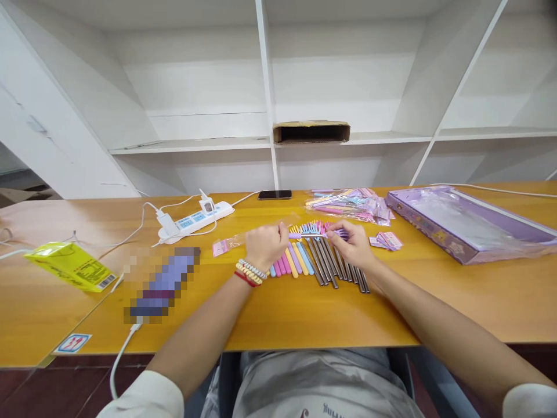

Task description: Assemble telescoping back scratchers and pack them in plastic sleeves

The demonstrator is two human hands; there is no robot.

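A back scratcher (pixel 313 235) with a lilac handle, a thin metal rod and a purple claw head lies level between my hands. My left hand (pixel 266 247) is closed around its handle end. At the other end, my right hand (pixel 353 245) pinches it near the claw head. Below and behind them, more back scratchers lie side by side on the table: some show pastel handles (pixel 292 260), others bare metal tubes (pixel 324 264), with coloured claws at the far end. A clear plastic sleeve with a pink card (pixel 220 248) lies beside my left hand; whether I touch it is unclear.
Bagged back scratchers (pixel 343 203) lie behind, near small cards (pixel 386 241). A purple box (pixel 452 238) with clear plastic stands right. Leftward are a power strip (pixel 195 222), a pixelated phone-like object (pixel 165 284) and a yellow box (pixel 72 267). A black phone (pixel 275 195) lies behind.
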